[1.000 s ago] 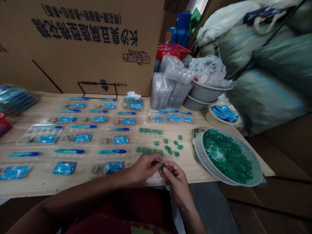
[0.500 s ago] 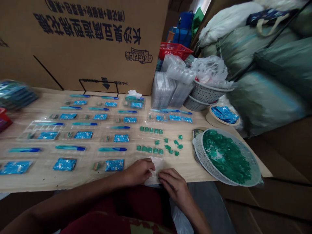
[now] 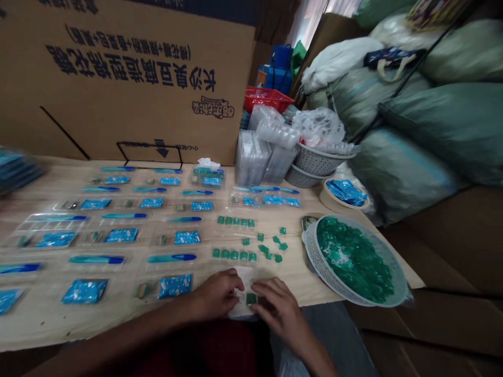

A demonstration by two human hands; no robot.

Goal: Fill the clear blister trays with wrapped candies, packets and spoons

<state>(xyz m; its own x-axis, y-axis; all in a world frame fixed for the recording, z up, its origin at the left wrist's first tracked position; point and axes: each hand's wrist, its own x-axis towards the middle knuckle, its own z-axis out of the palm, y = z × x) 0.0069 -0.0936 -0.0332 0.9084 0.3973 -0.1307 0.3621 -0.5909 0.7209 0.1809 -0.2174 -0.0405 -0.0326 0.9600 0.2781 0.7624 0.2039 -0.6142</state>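
- At the near edge of the pale wooden table [image 3: 39, 327], we note a green square tile [image 3: 251, 298] on a white plastic sheet [image 3: 245, 277].
- Left hand [image 3: 216, 296]: fingers curled against the sheet. Right hand [image 3: 277, 309]: fingers half-open beside the tile; we cannot tell if either grips.
- We judge wrapping in hand; folding the sheet needs a steady pinch.

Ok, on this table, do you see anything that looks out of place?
Yes: the loose green squares right of the two neat rows lie scattered at odd angles on the table, while the blue packets sit in tidy lines.
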